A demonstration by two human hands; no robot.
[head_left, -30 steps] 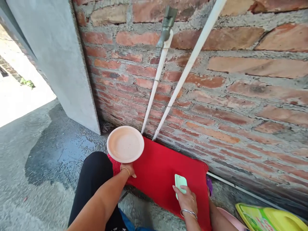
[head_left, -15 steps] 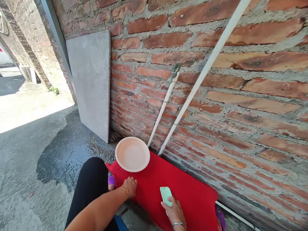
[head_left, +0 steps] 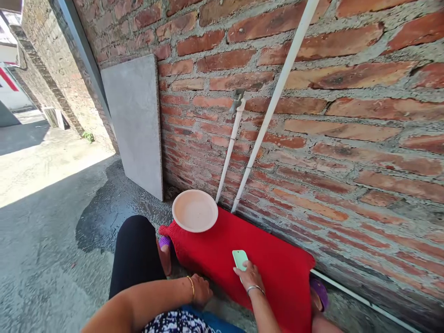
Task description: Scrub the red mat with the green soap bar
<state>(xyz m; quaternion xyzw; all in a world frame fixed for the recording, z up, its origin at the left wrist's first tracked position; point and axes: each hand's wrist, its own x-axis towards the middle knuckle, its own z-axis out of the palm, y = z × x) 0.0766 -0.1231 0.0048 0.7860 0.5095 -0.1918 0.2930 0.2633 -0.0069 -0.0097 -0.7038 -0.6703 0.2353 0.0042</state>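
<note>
A mint-green phone is in my right hand, thumb across its face and fingers along the far side, just over the red cloth. A silver bangle circles that wrist. My left hand is closed with its fingers curled, near my lap, off the cloth's near edge; nothing shows in it. That wrist wears a gold bracelet. A pale pink basin, with no objects visible in it, rests at the cloth's far left end.
A brick wall rises behind the cloth, with white pipes and a tap on it. A grey slab leans there. The concrete floor is wet at a dark patch. My black-clad knee is left of the cloth.
My left hand has drawn back from the cloth toward my lap and curled. My right hand still holds the phone over the cloth. The view has shifted slightly.
</note>
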